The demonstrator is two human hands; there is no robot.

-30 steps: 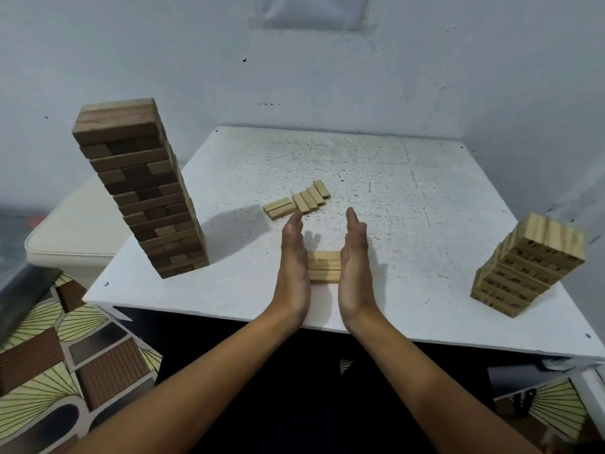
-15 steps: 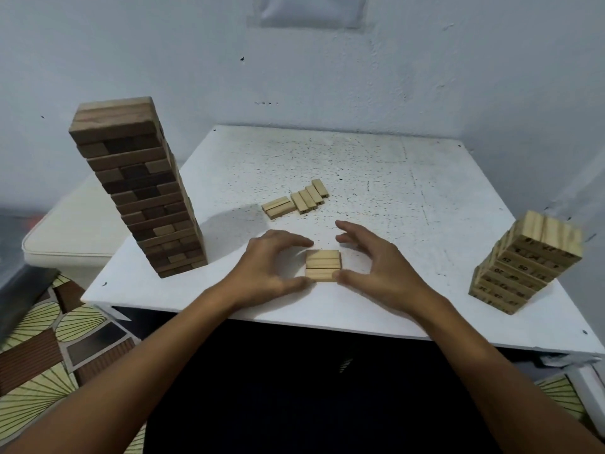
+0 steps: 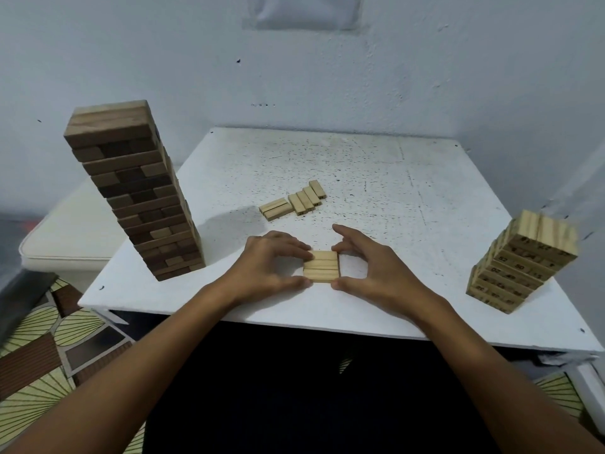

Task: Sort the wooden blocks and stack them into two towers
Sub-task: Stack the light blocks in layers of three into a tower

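Observation:
Three pale wooden blocks (image 3: 321, 266) lie side by side as a flat square near the table's front edge. My left hand (image 3: 271, 263) pinches that group from the left, thumb at the front and fingers at the back. My right hand (image 3: 370, 263) pinches it from the right the same way. A tall tower of dark brown blocks (image 3: 134, 191) stands at the left. A shorter tower of pale numbered blocks (image 3: 520, 263) stands at the right edge. Several loose pale blocks (image 3: 294, 201) lie in the middle of the table.
The white speckled table (image 3: 376, 178) stands against a white wall. A cream cushioned seat (image 3: 65, 237) sits to the left, behind the dark tower. Patterned floor shows at the lower left.
My hands were flat and upright on both sides of the three blocks. They have turned and curled, and now pinch the group with thumbs and fingertips. The blocks stay on the table.

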